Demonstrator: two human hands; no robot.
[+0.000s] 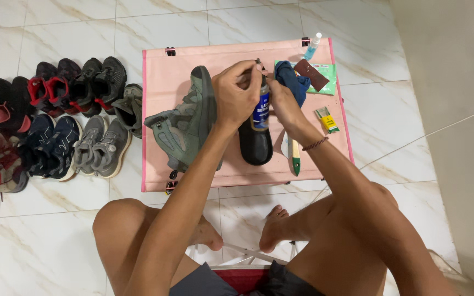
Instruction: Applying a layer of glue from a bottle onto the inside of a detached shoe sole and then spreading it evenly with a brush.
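Above a pink mat (160, 71), both hands meet on a small bottle (260, 112) with a blue label. My left hand (236, 94) pinches the bottle's top. My right hand (281, 101) wraps around the bottle's side. A grey-green high-top shoe (185, 123) lies on the mat just left of my left hand. A black insole (255, 145) lies under the bottle.
On the mat sit a blue cloth (293, 79), a brown sandpaper piece (311, 74), a green pack (330, 77), a small spray bottle (312, 46), a yellow-green tube (326, 119) and a green-handled brush (295, 156). Several pairs of shoes (56, 120) line the tiled floor at left.
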